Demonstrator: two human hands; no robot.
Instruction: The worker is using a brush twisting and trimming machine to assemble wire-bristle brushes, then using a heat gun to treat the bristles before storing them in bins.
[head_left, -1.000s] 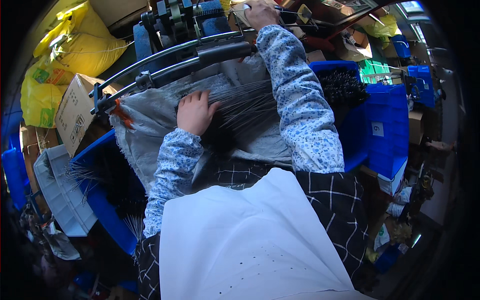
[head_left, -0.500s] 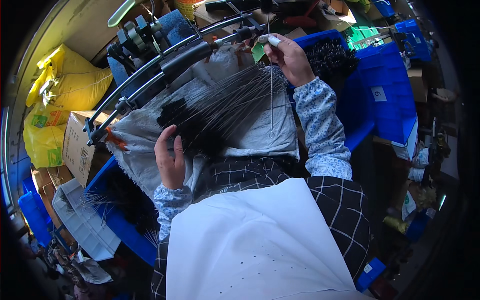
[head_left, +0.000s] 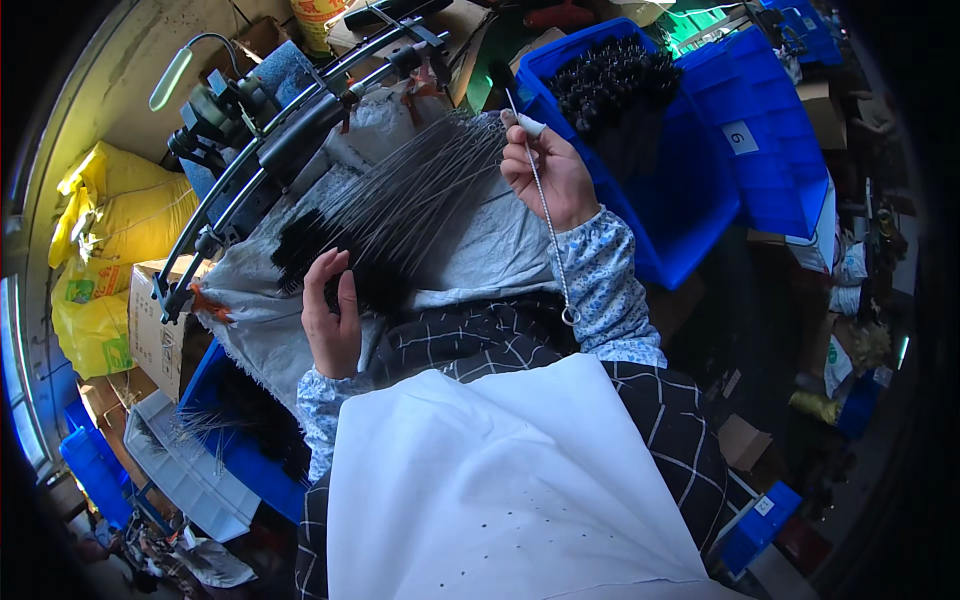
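Observation:
My right hand [head_left: 548, 172] pinches a thin twisted-wire brush [head_left: 556, 250] between thumb and fingers. Its ring end hangs down by my sleeve, and dark bristles show at its upper end. White wrapping covers the thumb. A pile of similar wire brushes [head_left: 400, 195] lies on grey-white sacking [head_left: 490, 245] over my lap, black bristle ends toward the left and looped stems toward the right. Beside those bristles [head_left: 300, 245], my left hand [head_left: 332, 315] is held with thumb and fingers apart; I see nothing in it.
At the far right, a blue bin [head_left: 700, 215] holds upright black brushes [head_left: 615, 80]. A metal-railed fixture [head_left: 270, 150] with a lamp [head_left: 172, 78] stands at the left. Yellow sacks [head_left: 140, 205], a carton [head_left: 155, 325] and another blue bin [head_left: 240, 455] flank my left side.
My right hand has come nearer and slightly left, and the brush has tilted, its ring end now lower and farther right. The view has shifted toward the right.

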